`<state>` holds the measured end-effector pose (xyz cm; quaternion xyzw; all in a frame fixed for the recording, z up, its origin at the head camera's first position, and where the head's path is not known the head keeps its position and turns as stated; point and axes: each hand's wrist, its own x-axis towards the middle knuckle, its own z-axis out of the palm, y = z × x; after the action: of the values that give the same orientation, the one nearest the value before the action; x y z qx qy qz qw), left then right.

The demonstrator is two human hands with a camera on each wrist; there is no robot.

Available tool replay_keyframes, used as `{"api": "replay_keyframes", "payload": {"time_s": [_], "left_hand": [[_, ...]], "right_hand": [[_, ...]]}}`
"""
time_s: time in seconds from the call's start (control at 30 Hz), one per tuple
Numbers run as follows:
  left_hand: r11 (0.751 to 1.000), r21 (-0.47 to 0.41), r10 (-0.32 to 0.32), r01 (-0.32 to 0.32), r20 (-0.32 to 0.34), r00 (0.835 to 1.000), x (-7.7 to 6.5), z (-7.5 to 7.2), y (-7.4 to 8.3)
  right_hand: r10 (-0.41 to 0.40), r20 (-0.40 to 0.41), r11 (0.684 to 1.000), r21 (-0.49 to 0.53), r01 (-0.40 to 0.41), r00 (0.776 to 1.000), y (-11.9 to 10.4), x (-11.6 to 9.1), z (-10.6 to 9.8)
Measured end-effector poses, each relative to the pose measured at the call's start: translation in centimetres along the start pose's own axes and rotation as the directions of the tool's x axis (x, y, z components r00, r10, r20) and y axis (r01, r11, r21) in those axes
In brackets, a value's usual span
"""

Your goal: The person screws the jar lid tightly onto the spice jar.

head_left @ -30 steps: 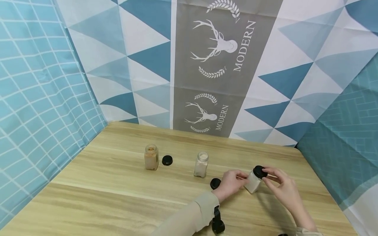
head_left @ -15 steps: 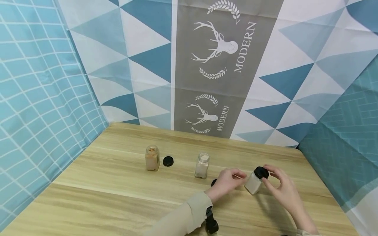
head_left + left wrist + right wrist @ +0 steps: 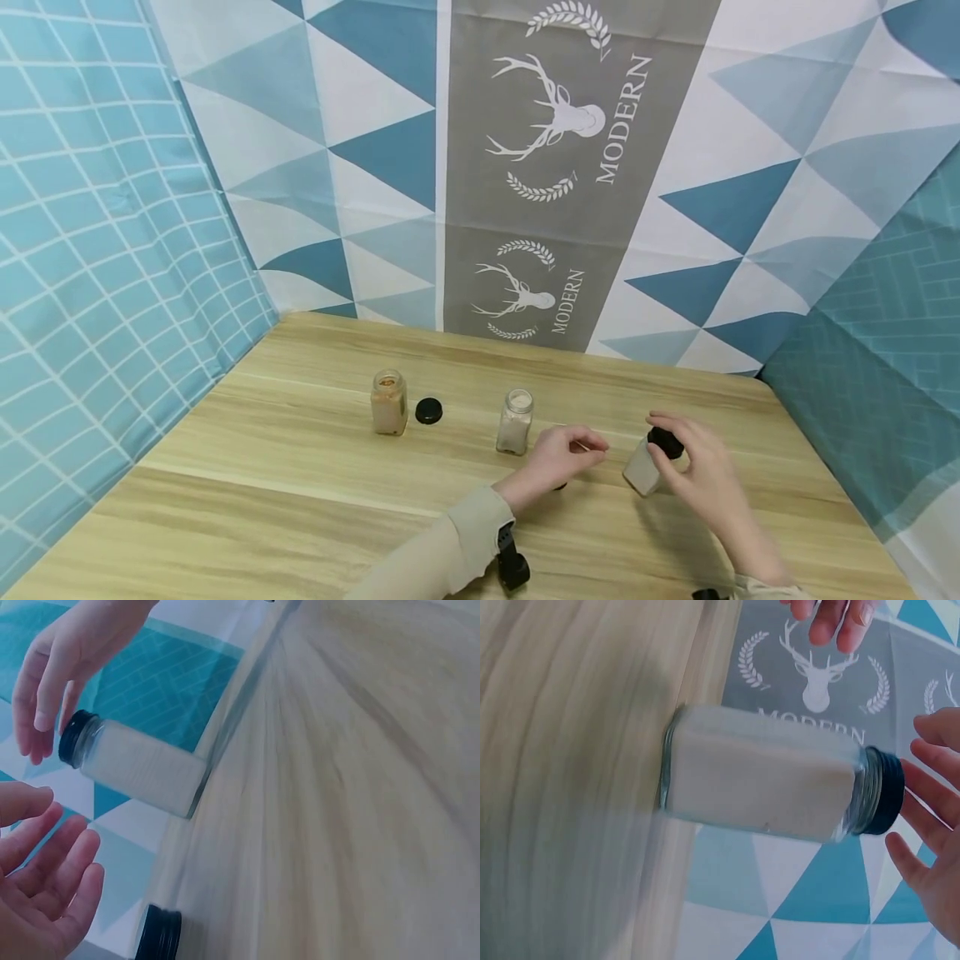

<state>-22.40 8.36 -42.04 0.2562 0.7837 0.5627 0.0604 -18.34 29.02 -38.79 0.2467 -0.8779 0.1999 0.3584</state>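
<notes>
A square glass jar of white powder (image 3: pixel 642 468) stands upright at the right of the table, its black lid (image 3: pixel 886 791) on top. My right hand (image 3: pixel 703 471) hovers around that lid with fingers spread loosely; in the left wrist view the fingers hang beside it, apart from it. Left of the jar, my left hand (image 3: pixel 553 460) is raised with relaxed fingers and holds nothing. Beneath it lies a loose black lid (image 3: pixel 159 934), mostly hidden in the head view. An uncapped jar of pale powder (image 3: pixel 514 423) stands just beyond the left hand.
Farther left stands an uncapped jar with orange-brown contents (image 3: pixel 389 404), with a black lid (image 3: pixel 428 411) lying beside it. The wooden table (image 3: pixel 300 467) meets a patterned cloth (image 3: pixel 525 167) at the back and tiled-print cloths at both sides.
My left hand has moved left, away from the capped jar, and now covers more of the loose lid. My right hand has loosened and shifted slightly left over the jar's lid.
</notes>
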Motion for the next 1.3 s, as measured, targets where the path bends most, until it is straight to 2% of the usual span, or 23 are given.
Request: {"api": "replay_keyframes", "payload": {"time_s": [0.17,0.33,0.57,0.77,0.9,1.07,1.2,1.3], "left_hand": [[1.0,-0.009,0.006,-0.006,0.03,1.0,-0.6,-0.9,-0.3],[0.999,-0.008,0.038,-0.037,0.065,0.997,-1.2,-1.6,-1.2],[0.996,0.024,0.09,-0.091,0.06,0.994,-2.2,-3.1,-2.1],[0.998,-0.014,0.06,-0.059,0.072,0.996,-2.7,-4.4,-2.0],[0.997,-0.009,0.072,-0.072,0.059,0.996,-2.8,-5.2,-1.6],[0.997,0.038,0.067,-0.068,0.027,0.997,-3.0,-6.1,-1.4],[0.996,0.079,0.035,-0.034,0.0,0.999,-3.5,-6.9,-1.6],[0.994,0.108,0.018,-0.014,-0.028,0.999,-3.9,-7.6,-1.7]], "right_hand": [[-0.04,0.001,0.999,-0.007,0.04,0.999,-0.6,0.4,0.4],[-0.08,0.001,0.996,-0.029,0.08,0.997,-0.9,0.7,0.7],[-0.149,0.061,0.987,-0.048,0.152,0.987,-1.8,1.1,2.1],[-0.184,0.107,0.982,-0.025,0.187,0.977,-2.6,1.3,3.6],[-0.175,0.149,0.984,0.007,0.175,0.973,-3.4,1.5,4.5],[-0.133,0.243,0.991,0.005,0.136,0.961,-4.3,1.6,5.5],[-0.102,0.329,0.995,0.051,0.09,0.939,-4.7,1.7,6.1],[-0.074,0.404,0.995,0.091,0.04,0.912,-4.8,1.9,6.4]]}}
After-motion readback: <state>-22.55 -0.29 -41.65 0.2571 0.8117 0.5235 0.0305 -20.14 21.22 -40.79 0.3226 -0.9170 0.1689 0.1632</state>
